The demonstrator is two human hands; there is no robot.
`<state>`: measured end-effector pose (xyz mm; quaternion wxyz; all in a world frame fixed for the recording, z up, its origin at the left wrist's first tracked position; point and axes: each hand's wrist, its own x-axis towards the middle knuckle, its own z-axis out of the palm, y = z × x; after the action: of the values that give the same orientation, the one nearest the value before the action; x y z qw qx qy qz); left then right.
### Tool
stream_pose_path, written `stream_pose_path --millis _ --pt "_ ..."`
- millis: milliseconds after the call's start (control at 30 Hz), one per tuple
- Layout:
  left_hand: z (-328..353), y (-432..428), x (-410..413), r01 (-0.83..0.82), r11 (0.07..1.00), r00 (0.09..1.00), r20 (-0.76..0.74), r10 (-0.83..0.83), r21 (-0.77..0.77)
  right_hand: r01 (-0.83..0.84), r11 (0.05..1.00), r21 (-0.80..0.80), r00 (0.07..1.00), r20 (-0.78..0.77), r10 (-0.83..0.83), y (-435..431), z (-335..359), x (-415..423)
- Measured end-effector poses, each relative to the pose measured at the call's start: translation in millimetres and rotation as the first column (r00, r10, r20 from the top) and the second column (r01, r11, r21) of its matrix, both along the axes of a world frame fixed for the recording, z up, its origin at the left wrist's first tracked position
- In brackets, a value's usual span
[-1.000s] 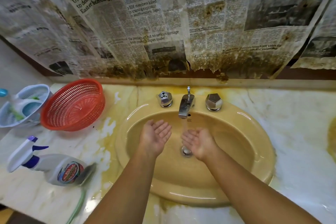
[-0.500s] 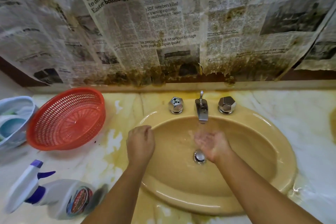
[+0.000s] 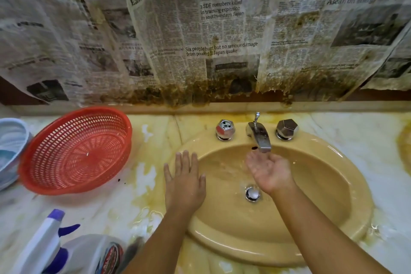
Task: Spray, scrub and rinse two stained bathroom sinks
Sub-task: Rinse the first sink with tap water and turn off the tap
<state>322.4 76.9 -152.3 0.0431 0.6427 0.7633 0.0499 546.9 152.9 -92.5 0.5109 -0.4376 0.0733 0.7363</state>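
Observation:
A yellow oval sink (image 3: 329, 187) sits in a stained marble counter (image 3: 124, 204). Water runs from the chrome faucet (image 3: 259, 135) between two chrome knobs (image 3: 225, 129) (image 3: 287, 128). My right hand (image 3: 270, 170) is cupped palm up under the spout, catching the water above the drain (image 3: 252, 193). My left hand (image 3: 184, 181) lies flat, fingers straight, on the sink's left rim. A white spray bottle with a purple trigger (image 3: 64, 249) lies on its side at the lower left.
A red plastic basket (image 3: 76, 150) stands left of the sink, with a pale blue basket (image 3: 10, 147) at the left edge. Stained, wet newspaper (image 3: 200, 33) covers the wall behind. Yellow stains and puddles spread over the counter around the sink.
My left hand left the basin, passed over the rim curled, and now lies flat on the left rim. My right hand rose closer under the spout. The view shifted left.

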Motion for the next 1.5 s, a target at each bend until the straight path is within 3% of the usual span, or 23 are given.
stream_pose_path --millis 100,233,433,567,700,767,833,900,933,1000,1033,1100,1133,1267,1333,1400,1500 --pt "-2.9 1.9 -0.8 0.002 1.0 1.0 -0.005 -0.002 -0.007 0.019 0.999 0.025 1.0 -0.015 -0.019 -3.5 2.5 -1.7" --pt "-3.8 1.4 -1.3 0.004 1.0 1.0 -0.022 -0.004 0.004 0.002 1.0 -0.025 0.995 0.095 0.001 -12.8 -12.4 -5.0" --pt "-2.7 1.8 -1.0 0.012 1.0 1.0 -0.013 -0.012 -0.011 0.131 0.991 0.015 0.986 0.102 -0.132 -1.5 -13.5 -10.4" --pt "1.3 0.4 -0.9 0.018 1.0 1.0 -0.002 -0.018 -0.007 -0.167 0.983 0.075 0.968 0.2 0.149 -9.3 -17.0 -53.7" --pt "0.0 2.3 -2.8 0.011 1.0 0.999 0.029 -0.012 0.011 -0.42 0.866 0.271 0.881 0.35 0.318 -13.8 11.3 -77.2" --pt "-2.0 1.8 -3.6 0.016 1.0 0.999 0.027 -0.016 0.015 -0.384 0.892 0.238 0.897 0.325 0.299 -14.0 9.3 -56.3" --pt "-0.9 1.0 -4.1 0.017 1.0 1.0 0.021 -0.018 0.014 -0.2 0.977 0.079 0.942 0.292 0.169 -13.3 -11.2 -21.2" --pt "1.7 2.1 -4.1 0.017 1.0 1.0 0.019 -0.017 -0.018 0.026 0.998 -0.052 0.974 0.224 -0.014 -9.6 -25.1 8.7" --pt "4.0 2.7 -3.1 0.015 1.0 1.0 0.014 -0.015 -0.024 0.054 0.997 -0.06 0.978 0.205 -0.041 -8.8 -25.2 15.7" --pt "7.2 2.9 -0.6 0.014 1.0 1.0 0.001 -0.014 -0.026 -0.029 0.999 -0.031 0.976 0.213 0.035 -8.1 -16.0 6.1" --pt "8.5 2.2 0.4 0.015 0.999 1.0 -0.003 -0.015 -0.03 -0.149 0.989 -0.018 0.964 0.219 0.149 -11.1 -10.9 -4.2" --pt "8.5 0.6 0.7 0.025 1.0 1.0 -0.01 -0.025 -0.018 -0.402 0.915 0.002 0.869 0.314 0.381 -22.8 1.1 -22.7" --pt "7.8 0.3 0.5 0.036 0.999 0.999 -0.017 -0.037 -0.01 -0.45 0.893 0.001 0.83 0.37 0.417 -25.2 6.8 -26.0" --pt "5.9 -3.8 0.0 0.133 0.99 0.991 -0.008 -0.132 0.056 -0.183 0.981 0.066 0.937 0.314 0.154 -22.8 3.3 -15.1" --pt "6.7 -5.6 -0.3 0.193 0.978 0.981 0.002 -0.194 0.079 -0.304 0.949 0.084 0.926 0.26 0.274 -31.6 6.1 -15.3" --pt "9.0 -6.1 -0.7 0.233 0.967 0.972 0.011 -0.236 0.103 -0.388 0.919 0.069 0.884 0.308 0.35 -33.2 9.7 -12.2" --pt "9.4 -8.2 2.0 0.29 0.949 0.955 0.026 -0.295 0.122 -0.157 0.985 0.068 0.948 0.29 0.131 -32.7 6.3 4.9"
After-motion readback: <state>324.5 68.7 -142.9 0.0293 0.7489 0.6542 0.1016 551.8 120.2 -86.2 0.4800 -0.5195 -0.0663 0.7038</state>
